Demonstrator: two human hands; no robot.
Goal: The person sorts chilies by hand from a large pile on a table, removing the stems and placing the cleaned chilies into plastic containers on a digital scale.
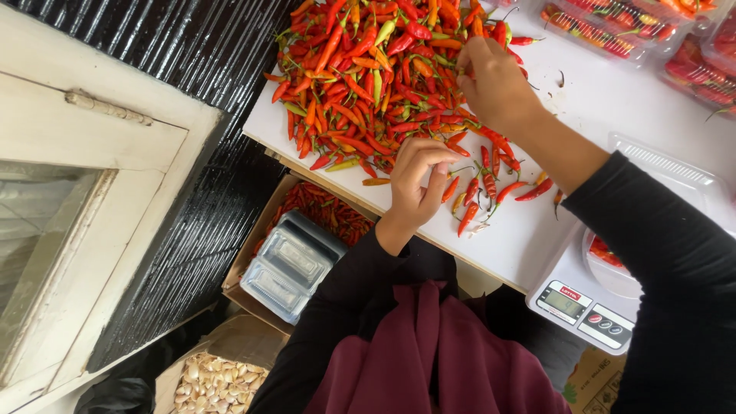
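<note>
Here a chilli is pinched from the chilli pile [376, 77] by the right hand [494, 84], while the left hand [418, 184] (fingers curled, contents hidden) is rested near the worktop's [613, 107] front edge.

Head view, looking down. A white table [537, 230] carries a heap of red, orange and green chillies [368, 77] from 11 to 12 o'clock. The left hand [418, 184], near centre, rests at the heap's lower edge with fingers curled. The right hand [494, 80], at 1 o'clock, pinches among chillies at the heap's right side. Loose chillies [483, 188] lie just right of the left hand. A white digital scale [586, 307] with a clear tray stands at 4 o'clock. Filled clear packs [606, 27] sit at 2 o'clock. Below the table, a cardboard box [245, 264] holds chillies and clear containers [291, 264]; garlic cloves [215, 383] show at 7 o'clock.
</note>
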